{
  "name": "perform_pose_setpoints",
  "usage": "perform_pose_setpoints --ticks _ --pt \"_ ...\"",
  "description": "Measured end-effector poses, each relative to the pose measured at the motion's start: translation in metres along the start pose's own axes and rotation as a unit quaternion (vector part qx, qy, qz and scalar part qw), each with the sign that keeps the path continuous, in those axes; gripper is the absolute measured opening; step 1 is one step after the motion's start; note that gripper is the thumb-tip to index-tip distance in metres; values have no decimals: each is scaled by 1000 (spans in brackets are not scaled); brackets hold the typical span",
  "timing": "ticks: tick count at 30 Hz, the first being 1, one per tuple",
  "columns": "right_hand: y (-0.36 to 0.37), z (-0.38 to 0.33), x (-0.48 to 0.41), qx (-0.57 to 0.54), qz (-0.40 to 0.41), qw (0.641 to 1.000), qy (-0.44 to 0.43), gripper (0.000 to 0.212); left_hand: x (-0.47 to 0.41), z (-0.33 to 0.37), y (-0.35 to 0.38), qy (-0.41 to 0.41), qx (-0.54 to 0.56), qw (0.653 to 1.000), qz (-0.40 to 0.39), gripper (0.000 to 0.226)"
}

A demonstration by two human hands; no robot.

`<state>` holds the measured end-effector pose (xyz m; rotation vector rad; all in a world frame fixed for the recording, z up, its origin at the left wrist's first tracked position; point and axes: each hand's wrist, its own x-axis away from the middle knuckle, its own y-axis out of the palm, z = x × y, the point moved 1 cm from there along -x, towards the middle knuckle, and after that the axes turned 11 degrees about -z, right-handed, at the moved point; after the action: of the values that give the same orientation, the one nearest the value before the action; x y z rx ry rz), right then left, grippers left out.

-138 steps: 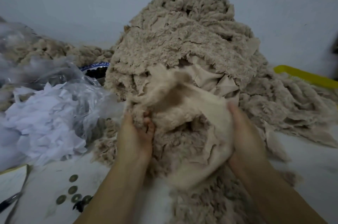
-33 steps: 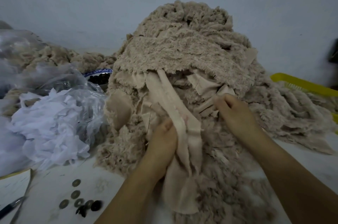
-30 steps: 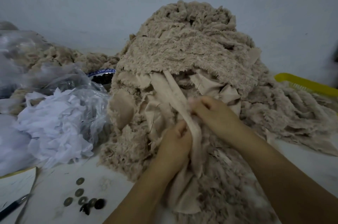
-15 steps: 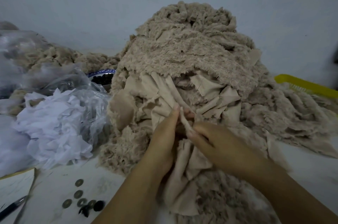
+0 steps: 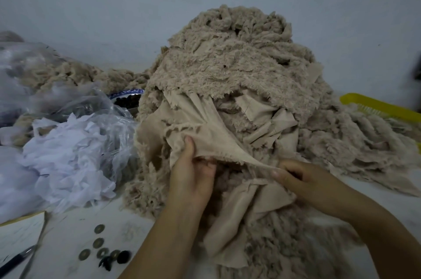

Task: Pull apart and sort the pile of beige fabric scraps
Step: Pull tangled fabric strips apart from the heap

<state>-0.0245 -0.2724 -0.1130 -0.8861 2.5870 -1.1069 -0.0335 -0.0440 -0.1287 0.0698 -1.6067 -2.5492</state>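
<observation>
One beige scrap (image 5: 205, 126) pinched between left hand (image 5: 193, 178) and right hand (image 5: 305, 178), pile (image 5: 239, 62) on white table (image 5: 75, 228), pale wall (image 5: 114, 5)

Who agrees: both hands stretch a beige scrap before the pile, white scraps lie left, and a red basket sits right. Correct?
Not quite. The head view shows the basket is yellow, not red. Otherwise right: the left hand and right hand stretch the beige scrap before the pile, and white scraps lie left.
</observation>
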Motion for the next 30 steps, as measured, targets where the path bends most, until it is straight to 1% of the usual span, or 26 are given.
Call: perform_pose_setpoints --ticks 1,2,4,5,7,9,11,12,14,16,18,19,21,24,25,27,29,30 --pt "0 0 -1 -27 -20 999 16 56 1 -1 0 -16 12 1000 -15 27" --pt "1 -2 -4 -78 -40 996 23 58 3 -4 0 -30 12 999 -28 27" --pt "6 -10 -14 -239 -54 969 15 63 5 -11 0 -54 -7 997 -51 23" --pt "9 -14 -22 -298 -35 954 23 70 6 -13 1 -62 -15 996 -62 19" --pt "17 -27 -40 -343 23 938 53 74 8 -15 3 -70 -29 994 -83 18" --pt "27 -41 -57 -387 20 919 69 62 13 -20 4 -82 -57 990 -103 27" --pt "35 -50 -69 -426 26 900 85 45 18 -26 4 -106 -110 981 -120 39" --pt "36 -51 -73 -433 44 896 85 37 19 -28 3 -113 -129 977 -125 42" --pt "37 -48 -78 -443 126 884 84 29 20 -26 3 -108 -140 975 -131 45" --pt "37 -40 -78 -444 219 866 74 29 17 -17 4 -79 -101 984 -122 42" --pt "38 -33 -74 -397 286 871 44 33 11 -11 1 -55 -70 991 -105 36" --pt "38 -31 -70 -372 300 878 30 34 10 -10 0 -53 -68 991 -97 35" --pt "38 -24 -66 -351 299 887 21 40 9 -12 1 -57 -78 992 -84 36" --pt "30 -11 -58 -354 320 878 33 40 8 -12 1 -56 -52 996 -49 33" --pt "25 -5 -55 -360 339 868 37 39 7 -8 -1 -48 -36 998 -37 30" --pt "12 6 -47 -393 380 837 32 34 3 5 -9 -32 -9 999 -26 22" --pt "0 16 -40 -435 404 804 38 29 0 16 -17 -19 14 1000 -13 31" --pt "-4 19 -37 -452 403 795 39 28 -2 19 -21 -16 19 1000 -3 35"
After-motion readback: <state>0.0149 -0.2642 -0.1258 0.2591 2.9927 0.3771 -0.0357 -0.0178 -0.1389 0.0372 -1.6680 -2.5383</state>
